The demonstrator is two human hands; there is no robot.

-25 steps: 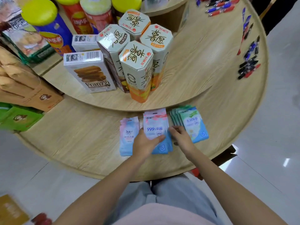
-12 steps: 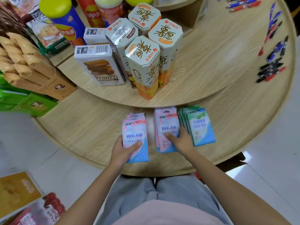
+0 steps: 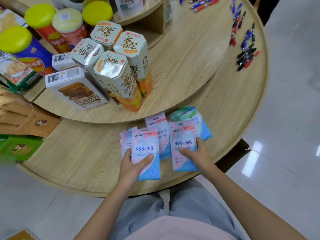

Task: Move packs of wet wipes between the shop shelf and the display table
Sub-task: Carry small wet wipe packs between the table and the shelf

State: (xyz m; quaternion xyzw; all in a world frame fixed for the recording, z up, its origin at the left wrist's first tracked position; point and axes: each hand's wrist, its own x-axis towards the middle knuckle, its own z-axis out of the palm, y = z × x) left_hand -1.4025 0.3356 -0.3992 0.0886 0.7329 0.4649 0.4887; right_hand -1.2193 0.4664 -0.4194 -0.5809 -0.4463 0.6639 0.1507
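Head view, looking down: my left grip [image 3: 133, 163] holds one pink-and-blue pack of wet wipes [image 3: 145, 151], thumb across its face, just above the near part of the surface [image 3: 78, 161]. My right grip [image 3: 199, 155] pinches a second pack [image 3: 183, 146] of the same kind, thumb on its front, and this pack overlaps the green packs [image 3: 190, 115] behind it.

Half a second ago that right hand only lay on the middle pink stack [image 3: 156, 121]. Now it has taken a pack off it and raised it, so both hands are loaded. A second ago both were down on that one stack.

Further out, what is left of the middle stack lies against the step of the upper tier [image 3: 181, 66]. A smaller pink stack [image 3: 125, 141] lies just beside my left fingers. Tall snack boxes [image 3: 117, 75] stand on the upper tier, and pens [image 3: 245, 56] are scattered well apart at the far right.

I judge the pick-up finished for this pair. What remains is carrying them to the shop shelf, which I cannot see here. The packs look thin and slick, so I would keep both thumbs pressed.
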